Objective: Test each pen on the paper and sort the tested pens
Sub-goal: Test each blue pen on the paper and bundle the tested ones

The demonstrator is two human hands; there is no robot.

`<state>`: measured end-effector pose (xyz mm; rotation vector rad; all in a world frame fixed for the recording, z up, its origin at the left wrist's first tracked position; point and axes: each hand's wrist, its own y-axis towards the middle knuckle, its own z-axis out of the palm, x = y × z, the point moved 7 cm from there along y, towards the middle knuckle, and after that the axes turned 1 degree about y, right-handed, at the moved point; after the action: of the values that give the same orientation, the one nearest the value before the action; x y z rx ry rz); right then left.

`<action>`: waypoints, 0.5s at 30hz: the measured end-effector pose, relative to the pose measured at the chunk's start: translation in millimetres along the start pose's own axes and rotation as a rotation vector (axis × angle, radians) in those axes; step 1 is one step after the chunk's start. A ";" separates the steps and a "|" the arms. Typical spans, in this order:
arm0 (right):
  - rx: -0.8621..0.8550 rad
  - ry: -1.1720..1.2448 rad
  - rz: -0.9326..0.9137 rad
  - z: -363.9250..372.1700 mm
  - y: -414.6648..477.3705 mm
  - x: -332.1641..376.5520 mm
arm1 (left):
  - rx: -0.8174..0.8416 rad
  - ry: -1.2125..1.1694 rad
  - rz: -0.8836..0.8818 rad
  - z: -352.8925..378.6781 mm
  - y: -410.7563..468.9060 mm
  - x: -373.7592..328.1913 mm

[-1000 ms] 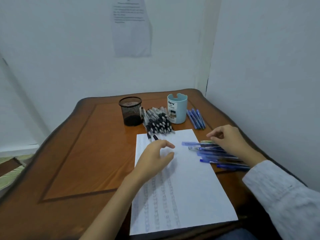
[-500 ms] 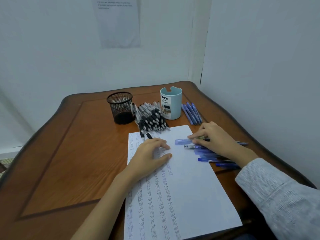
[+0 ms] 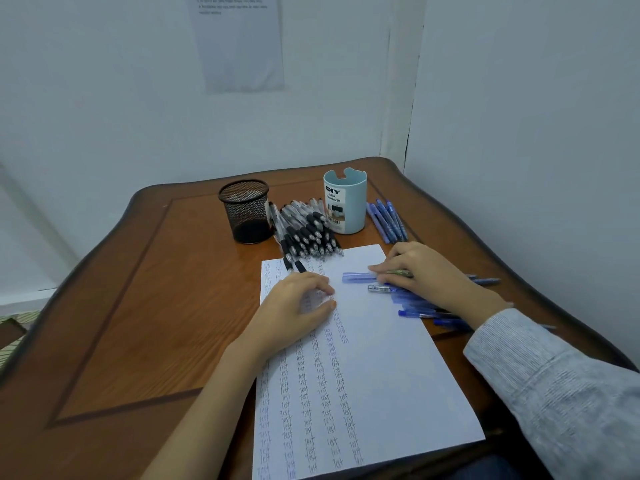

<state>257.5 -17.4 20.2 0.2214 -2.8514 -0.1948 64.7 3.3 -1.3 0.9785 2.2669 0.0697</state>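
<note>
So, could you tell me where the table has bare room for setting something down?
The table left of the paper and mesh cup is bare; so is the paper's lower right. Crowded: black pens beside the blue organizer, blue pens under the right hand.

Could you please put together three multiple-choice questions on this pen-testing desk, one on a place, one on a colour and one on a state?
1. Where does the pile of black-grip pens lie?
A. Between the mesh cup and the desk organizer
B. Inside the mesh cup
C. On the floor

2. What colour is the desk organizer?
A. Red
B. Light blue
C. Yellow

3. What is the left hand doing?
A. Holding a pen upright
B. Reaching into the mesh cup
C. Resting on the paper, holding nothing

Answers:
1 A: the pile fills the gap between the two holders.
2 B: its wall is pale blue, with a white label.
3 C: its fingers lie on the written sheet with no pen in them.
</note>
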 end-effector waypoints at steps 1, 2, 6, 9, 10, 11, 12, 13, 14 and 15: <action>0.003 -0.009 -0.008 0.1 0.3 1.4 | 0.013 -0.010 -0.003 -0.3 -0.5 0.9; 0.004 -0.021 -0.013 0.1 0.6 3.0 | 0.026 -0.024 -0.006 -0.7 -1.1 1.9; -0.007 -0.055 -0.023 0.1 1.7 9.7 | 0.054 -0.066 -0.004 -0.8 -3.4 3.6; -0.001 -0.063 -0.024 -0.3 0.9 13.7 | 0.049 -0.062 -0.002 0.7 -5.1 4.8; -0.003 -0.056 -0.027 -0.6 0.6 14.6 | 0.039 -0.059 0.000 0.8 -5.3 5.0; -0.006 -0.048 -0.031 -0.9 0.6 15.3 | 0.026 -0.053 0.002 0.6 -5.5 4.8; -0.007 -0.041 -0.033 -0.8 0.7 15.9 | 0.010 -0.040 0.006 0.4 -5.7 4.0; -0.002 -0.038 -0.032 -0.2 1.0 16.6 | -0.006 -0.022 0.012 0.1 -5.9 2.3; 0.008 -0.040 -0.028 0.8 1.5 17.2 | -0.020 -0.002 0.023 -0.4 -5.9 0.0; 0.020 -0.043 -0.025 2.1 1.7 17.5 | -0.032 0.017 0.034 -1.0 -6.1 -2.5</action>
<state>240.1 -18.5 23.1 0.2600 -2.8952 -0.1778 61.5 -2.6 -1.0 1.0032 2.2586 0.1286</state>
